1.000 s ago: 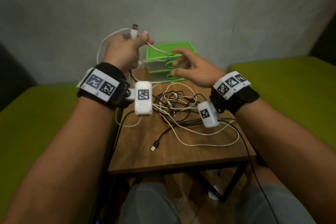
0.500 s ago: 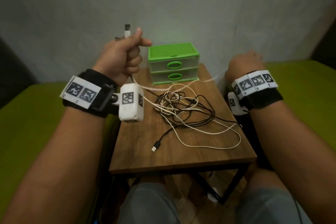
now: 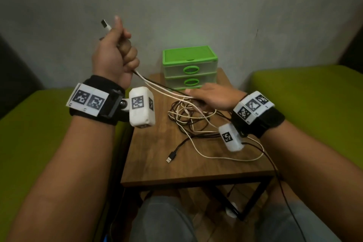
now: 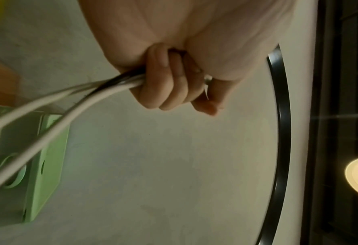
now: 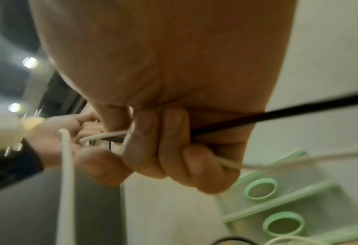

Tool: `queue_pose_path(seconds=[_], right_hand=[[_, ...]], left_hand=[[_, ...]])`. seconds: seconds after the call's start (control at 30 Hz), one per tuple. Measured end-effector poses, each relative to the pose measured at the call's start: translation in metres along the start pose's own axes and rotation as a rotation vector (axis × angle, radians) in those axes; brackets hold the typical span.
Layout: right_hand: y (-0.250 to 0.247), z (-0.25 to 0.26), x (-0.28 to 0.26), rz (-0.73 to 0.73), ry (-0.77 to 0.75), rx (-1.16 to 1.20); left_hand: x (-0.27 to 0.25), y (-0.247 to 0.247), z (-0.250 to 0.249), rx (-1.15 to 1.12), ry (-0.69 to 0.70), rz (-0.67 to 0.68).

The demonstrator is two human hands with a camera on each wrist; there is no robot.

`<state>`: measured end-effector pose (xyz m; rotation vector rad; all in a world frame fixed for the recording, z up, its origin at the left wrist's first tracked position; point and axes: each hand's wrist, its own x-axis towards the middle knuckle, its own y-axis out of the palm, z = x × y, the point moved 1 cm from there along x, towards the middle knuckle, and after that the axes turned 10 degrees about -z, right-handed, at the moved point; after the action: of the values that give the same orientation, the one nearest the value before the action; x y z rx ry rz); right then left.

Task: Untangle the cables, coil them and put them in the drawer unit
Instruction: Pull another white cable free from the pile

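Cables point(image 3: 157, 86) gripped in both hands' fists; right point(image 3: 214, 98) blurred, apparently closed.

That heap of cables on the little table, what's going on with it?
A person is untangling it. Their left hand is raised and grips several white and black cables, a USB plug sticking out above the fist. Their right hand holds the same strands lower, over the tangle on the wooden table. The green drawer unit behind is closed.
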<state>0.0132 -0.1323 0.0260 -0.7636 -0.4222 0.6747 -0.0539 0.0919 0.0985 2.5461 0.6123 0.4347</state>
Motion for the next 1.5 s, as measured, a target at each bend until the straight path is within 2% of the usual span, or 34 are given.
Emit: queue_pose_path(seconds=[0.1,0.17,0.27,0.37,0.43,0.47,0.53,0.63,0.73,0.8,0.87,0.9,0.97,1.03,1.13,1.3,1.43,1.5], right_hand=[[0.002,-0.017,-0.008,-0.025,-0.014,-0.281],[-0.003,-0.021,-0.012,-0.028,0.003,-0.293],[-0.008,-0.011,-0.012,0.023,0.076,-0.026],[0.003,0.012,-0.010,0.138,-0.038,0.172],[0.008,0.017,-0.012,0.198,-0.006,0.266],[0.006,0.016,-0.014,0.176,0.036,0.250],[-0.005,0.002,-0.016,0.067,0.069,0.031],[-0.026,-0.018,-0.026,0.018,0.098,-0.328],[-0.041,-0.031,-0.037,0.031,0.279,-0.484],[-0.047,-0.036,-0.044,0.180,0.362,-0.511],[-0.045,-0.037,-0.047,0.305,0.368,-0.314],[-0.043,-0.034,-0.047,0.287,0.354,-0.183],[-0.033,-0.031,-0.036,0.163,0.347,-0.050],[-0.017,-0.026,-0.021,0.125,0.323,-0.114],[0.014,-0.019,-0.004,0.184,0.216,-0.345],[0.054,0.000,0.005,0.303,-0.074,-0.486],[0.077,-0.001,0.013,0.473,-0.002,-0.507],[0.093,-0.007,0.015,0.494,0.007,-0.562]], left_hand=[[-0.004,0.000,0.006,-0.007,-0.061,-0.079],[-0.008,0.004,0.009,-0.020,-0.076,-0.100],[-0.015,0.019,0.016,-0.069,-0.107,-0.040],[-0.019,0.040,0.014,-0.124,-0.113,0.064],[-0.019,0.043,0.005,-0.126,-0.070,0.072],[-0.019,0.040,0.000,-0.123,-0.039,0.046],[-0.016,0.026,-0.011,-0.122,0.024,-0.054],[-0.009,-0.001,-0.022,-0.140,0.056,-0.201],[-0.006,-0.017,-0.016,-0.120,-0.006,-0.228],[-0.008,-0.019,-0.003,-0.050,-0.057,-0.205],[-0.011,-0.015,0.011,0.000,-0.114,-0.154],[-0.013,-0.012,0.016,0.018,-0.146,-0.124],[-0.016,-0.007,0.022,0.047,-0.204,-0.055],[-0.018,-0.003,0.023,0.067,-0.258,0.025],[-0.017,-0.001,0.020,0.063,-0.357,0.164],[-0.020,-0.005,0.008,0.012,-0.444,0.325],[-0.024,-0.003,0.010,0.028,-0.467,0.363],[-0.028,-0.001,0.017,0.069,-0.474,0.353]])
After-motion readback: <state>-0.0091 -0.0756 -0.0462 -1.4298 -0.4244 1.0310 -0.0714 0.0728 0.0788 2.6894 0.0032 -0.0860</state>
